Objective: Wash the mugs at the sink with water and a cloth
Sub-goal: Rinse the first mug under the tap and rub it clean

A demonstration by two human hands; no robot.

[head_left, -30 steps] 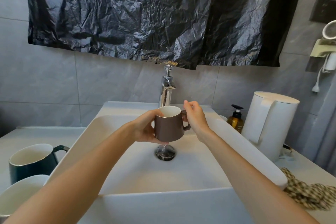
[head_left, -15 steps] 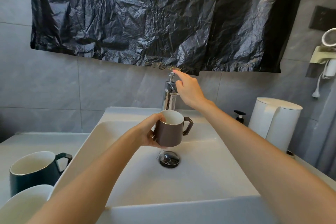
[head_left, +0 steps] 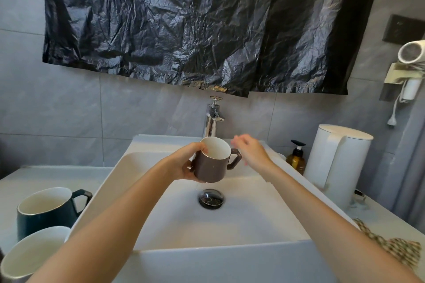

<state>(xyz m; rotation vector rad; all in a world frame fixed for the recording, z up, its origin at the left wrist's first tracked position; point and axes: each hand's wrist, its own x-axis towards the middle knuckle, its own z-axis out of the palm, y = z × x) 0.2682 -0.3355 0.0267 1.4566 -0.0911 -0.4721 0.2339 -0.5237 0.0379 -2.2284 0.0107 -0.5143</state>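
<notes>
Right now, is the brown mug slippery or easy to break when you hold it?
Probably breakable: the brown mug looks like hard glazed pottery, and it hangs over a hard white sink. Likely a bit slippery, since its side is smooth and shiny; the left hand wraps round it. It seems stiff and fairly light, held up one-handed.

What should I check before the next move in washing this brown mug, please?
1. Left hand grip on the brown mug: ok, fingers curled round its body.
2. Mug above the sink, below the tap: ok.
3. Water running: cannot tell, no stream shows.
4. Right hand free: ok, open, blurred, beside the mug.
5. Cloth ready: ok, on the counter right of the sink.
</notes>
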